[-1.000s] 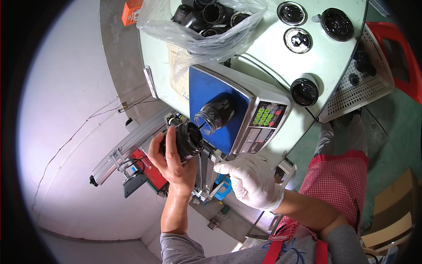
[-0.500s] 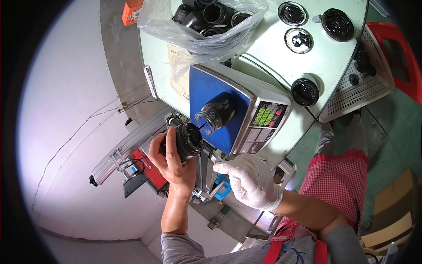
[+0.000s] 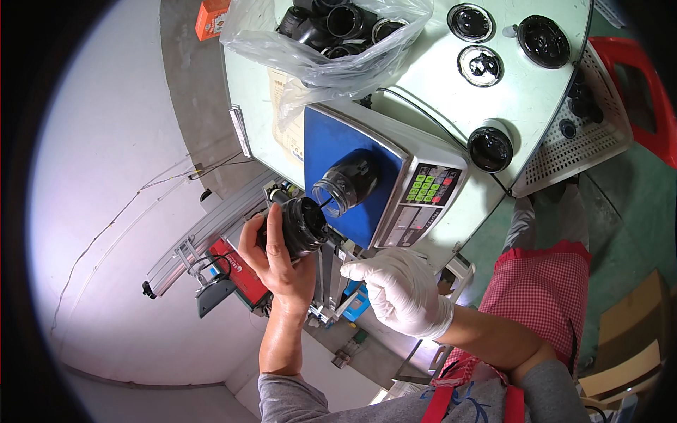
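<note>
My left hand (image 3: 282, 271), bare, is wrapped round a black-coated jar (image 3: 302, 224) tipped towards a clear jar (image 3: 347, 185). A thin black strand (image 3: 326, 202) runs between the two mouths. The clear jar, mostly filled with black, stands on the blue platform (image 3: 328, 134) of a weighing scale. My right hand (image 3: 402, 292), in a white glove, hovers nearer to me beside the scale's corner, its fingers curled in; whether anything is inside them is hidden. To the right of the scale stands an open jar of black paste (image 3: 490, 146).
Black-smeared lids (image 3: 471, 22) lie at the table's far right. A clear plastic bag (image 3: 282, 49) of black jars sits at the back. A cable (image 3: 423, 111) runs behind the scale. Past the table's right edge are a white basket (image 3: 575, 151) and a red stool (image 3: 652, 106).
</note>
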The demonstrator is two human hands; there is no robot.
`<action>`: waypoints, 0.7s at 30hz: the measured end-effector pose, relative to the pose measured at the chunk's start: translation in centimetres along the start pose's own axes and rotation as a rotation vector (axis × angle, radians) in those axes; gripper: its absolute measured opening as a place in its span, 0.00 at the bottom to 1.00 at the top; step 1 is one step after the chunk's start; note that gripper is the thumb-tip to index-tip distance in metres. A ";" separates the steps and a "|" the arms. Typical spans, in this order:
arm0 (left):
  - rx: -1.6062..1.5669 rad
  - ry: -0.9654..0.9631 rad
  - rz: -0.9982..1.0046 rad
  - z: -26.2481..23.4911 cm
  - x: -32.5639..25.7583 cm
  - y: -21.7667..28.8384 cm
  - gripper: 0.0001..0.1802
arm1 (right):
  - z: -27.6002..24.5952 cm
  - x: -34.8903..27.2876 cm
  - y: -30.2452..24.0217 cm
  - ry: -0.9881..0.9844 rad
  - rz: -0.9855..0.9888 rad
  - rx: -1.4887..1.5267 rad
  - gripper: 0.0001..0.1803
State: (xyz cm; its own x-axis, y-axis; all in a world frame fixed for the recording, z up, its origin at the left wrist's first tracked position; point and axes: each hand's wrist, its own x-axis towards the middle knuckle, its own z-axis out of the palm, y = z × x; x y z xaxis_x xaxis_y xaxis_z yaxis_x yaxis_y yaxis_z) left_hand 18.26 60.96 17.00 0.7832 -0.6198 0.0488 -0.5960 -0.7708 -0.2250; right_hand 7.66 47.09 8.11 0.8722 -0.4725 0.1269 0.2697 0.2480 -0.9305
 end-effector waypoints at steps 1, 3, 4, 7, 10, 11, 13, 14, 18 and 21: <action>0.002 -0.003 0.001 0.0 0.0 0.0 0.47 | 0.0 0.0 0.0 0.000 0.000 0.001 0.20; 0.005 -0.006 0.002 0.0 0.0 0.0 0.47 | 0.1 0.1 0.0 -0.001 -0.003 0.001 0.20; 0.007 -0.006 0.000 0.0 0.0 0.0 0.47 | 0.1 0.1 0.0 -0.002 -0.006 0.002 0.21; 0.006 -0.006 0.003 0.0 0.1 -0.1 0.47 | 0.2 0.1 0.0 -0.011 -0.004 0.006 0.20; 0.004 -0.007 0.004 -0.2 0.2 -0.1 0.47 | -0.1 0.3 -0.1 -0.040 0.003 0.009 0.20; 0.005 -0.006 0.001 -0.2 0.2 -0.1 0.47 | -0.1 0.3 -0.1 -0.040 0.003 0.009 0.20; 0.003 -0.004 0.002 -0.2 0.2 -0.1 0.47 | 0.0 0.3 -0.1 -0.017 -0.006 0.005 0.20; 0.001 -0.002 0.002 -0.2 0.2 -0.1 0.47 | 0.1 0.3 -0.2 -0.017 -0.006 0.004 0.20; -0.017 -0.002 -0.007 -0.2 0.2 0.1 0.48 | -0.1 0.2 -0.4 -0.026 0.002 -0.009 0.20; 0.001 -0.023 -0.014 -0.3 0.2 0.1 0.48 | -0.1 0.1 -0.4 -0.031 0.003 -0.015 0.18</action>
State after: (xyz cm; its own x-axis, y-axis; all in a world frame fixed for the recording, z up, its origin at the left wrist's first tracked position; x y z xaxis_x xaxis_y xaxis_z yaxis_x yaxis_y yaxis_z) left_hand 18.27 60.74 17.29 0.7952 -0.6056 0.0299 -0.5849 -0.7791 -0.2255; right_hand 7.59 46.87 8.42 0.8854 -0.4449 0.1346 0.2610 0.2363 -0.9360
